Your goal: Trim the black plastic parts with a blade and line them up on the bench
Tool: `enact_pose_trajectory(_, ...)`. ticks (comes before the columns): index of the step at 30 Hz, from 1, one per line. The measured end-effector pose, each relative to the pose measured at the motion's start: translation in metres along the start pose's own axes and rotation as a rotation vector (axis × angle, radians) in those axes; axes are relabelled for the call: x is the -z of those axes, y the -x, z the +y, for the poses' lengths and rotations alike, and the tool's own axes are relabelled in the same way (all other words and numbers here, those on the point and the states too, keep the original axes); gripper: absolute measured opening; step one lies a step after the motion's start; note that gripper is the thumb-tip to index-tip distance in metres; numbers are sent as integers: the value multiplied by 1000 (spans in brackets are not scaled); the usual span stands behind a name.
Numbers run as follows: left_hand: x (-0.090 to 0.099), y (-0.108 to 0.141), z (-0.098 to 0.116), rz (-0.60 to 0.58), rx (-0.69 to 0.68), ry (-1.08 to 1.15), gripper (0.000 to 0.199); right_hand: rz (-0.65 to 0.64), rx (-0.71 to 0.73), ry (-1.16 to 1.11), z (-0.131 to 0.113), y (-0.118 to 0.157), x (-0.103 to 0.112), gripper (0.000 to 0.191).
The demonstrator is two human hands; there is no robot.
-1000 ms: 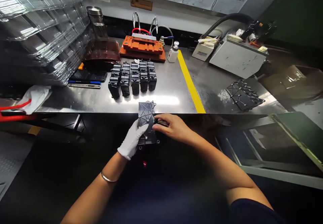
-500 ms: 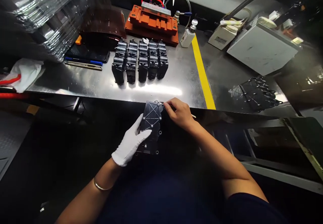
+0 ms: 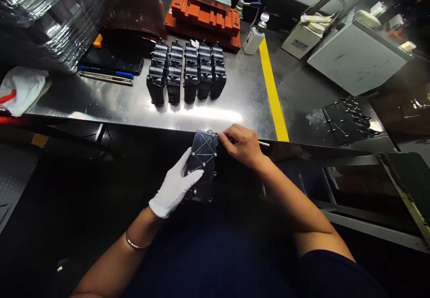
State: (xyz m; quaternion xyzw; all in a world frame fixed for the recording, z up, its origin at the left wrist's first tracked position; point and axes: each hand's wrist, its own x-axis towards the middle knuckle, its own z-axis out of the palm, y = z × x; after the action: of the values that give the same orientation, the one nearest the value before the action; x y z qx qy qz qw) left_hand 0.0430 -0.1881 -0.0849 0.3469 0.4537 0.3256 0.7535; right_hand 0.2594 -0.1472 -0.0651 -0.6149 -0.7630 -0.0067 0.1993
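My left hand (image 3: 176,182), in a white glove, is wrapped round a black plastic housing (image 3: 204,149) with crossed ribs and small metal-ringed holes. The housing is held tilted just off the bench's front edge. At its upper right corner is my bare right hand (image 3: 242,143), fingers pinched together. A thin tool (image 3: 264,144) is gripped in it; only its pale rear end sticks out behind the hand. The tool's tip, at the housing's edge, is too small and covered to make out.
Several black housings (image 3: 191,71) stand in a row on the metal bench (image 3: 127,110). Behind them sits an orange fixture (image 3: 204,15), beside a white pump bottle (image 3: 255,36). Yellow tape (image 3: 273,89) crosses the bench. Another black part (image 3: 346,121) lies right of it, near a grey box (image 3: 359,56).
The camera view has shifted slightly. My right hand has turned a little at the housing's corner, and more of the thin tool's pale end shows. My left hand keeps its hold.
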Motion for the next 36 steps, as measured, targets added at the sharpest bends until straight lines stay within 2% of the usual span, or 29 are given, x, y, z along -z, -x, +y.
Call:
enact_pose_trajectory(4, -2, 0, -3, 0, -23, -59, 82, -20, -36, 41, 0, 0, 1, 30)
enact_pose_trajectory(12, -3, -2, -6, 27, -89, -113, 81, 46, -58, -40, 1, 10, -5, 29)
enact_pose_trajectory(26, -6, -2, 0, 33, -71, -52, 81, 75, -17, -9, 1, 11, -7, 30)
enact_pose_trajectory(30, -5, -2, -1, 43, -72, -57, 81, 71, -53, 7, 1, 9, -9, 32)
enact_pose_trajectory(36, -5, -2, -1, 24, -63, -49, 79, 52, -26, -104, -3, 16, -2, 29)
